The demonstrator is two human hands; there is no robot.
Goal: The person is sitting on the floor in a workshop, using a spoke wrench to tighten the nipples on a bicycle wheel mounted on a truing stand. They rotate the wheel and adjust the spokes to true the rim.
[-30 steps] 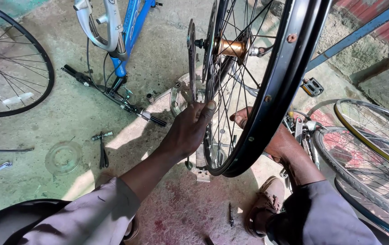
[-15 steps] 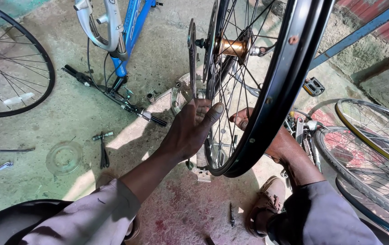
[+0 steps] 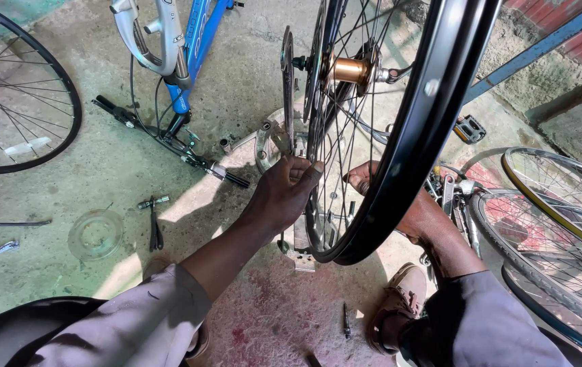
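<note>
One spoked black wheel [image 3: 5, 102] laid at far left, one blue bicycle frame [image 3: 199, 34], left hand [image 3: 284, 194] fingers pinched on spokes of upright black-rimmed wheel [image 3: 406, 149] at centre, right hand [image 3: 399, 204] behind rim, grip not discernible, two overlapping wheels [image 3: 562, 204] at right.

Black-rimmed wheel [image 3: 399, 170] stands upright, brass-coloured hub [image 3: 350, 69] near top. Left hand [image 3: 284, 194] pinches at the spokes on the near side, right hand [image 3: 399, 204] sits behind the rim, fingers partly hidden. Blue bike frame [image 3: 199, 34], clear plastic disc [image 3: 95, 234] and spare wheels [image 3: 562, 204] lie on the concrete floor [image 3: 46, 197].
</note>
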